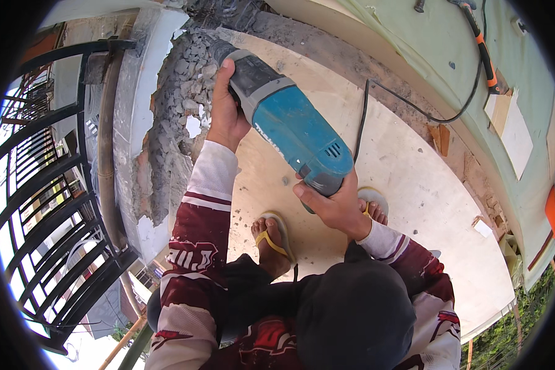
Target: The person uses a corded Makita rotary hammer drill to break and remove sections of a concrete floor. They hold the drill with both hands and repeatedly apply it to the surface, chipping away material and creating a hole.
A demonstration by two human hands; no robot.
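Observation:
I hold a teal and black rotary hammer [299, 126] in both hands, its body slanting from upper left to lower right. My left hand [228, 116] supports the dark front end behind the chuck, its thumb lying along the side. At the rear, my right hand [335, 206] wraps around the handle; part of that grip is hidden by the tool's body. The nose points at broken concrete rubble [188, 77] along the chipped wall edge [157, 117]. Whether the bit touches the rubble I cannot tell.
My sandalled feet [271, 240] stand on a dusty plywood sheet [425, 216]. A black cord [435, 117] loops to the right. An orange-handled hammer [482, 46] and white board offcuts [513, 132] lie on the pale green ledge. Black metal railing [46, 172] runs along the left.

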